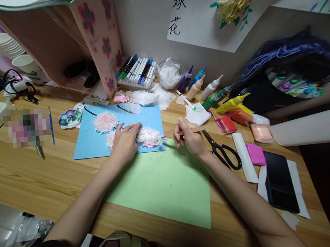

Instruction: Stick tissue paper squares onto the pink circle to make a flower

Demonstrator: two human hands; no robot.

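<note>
My left hand [126, 140] lies over the blue paper [81, 144], fingers stretched out and apart, holding nothing. It partly covers a small pale pink tissue flower [110, 139], and its fingertips reach near a white-and-pink tissue flower [149, 136]. A fuller pink tissue flower [105, 122] is on the same sheet, further left. My right hand [190, 136] is closed around a slim tan stick [197, 129]; its far end points left toward the paper's right edge, and its tip is too small to make out. Green paper [158, 184] lies beneath, nearer to me.
Black scissors [225, 153] lie beside my right wrist. A phone [281, 181] and clay packets [227, 124] are to the right. Paint bottles [195, 87], a tissue bowl [171, 73] and markers [137, 71] line the back. A paint palette [70, 118] sits left.
</note>
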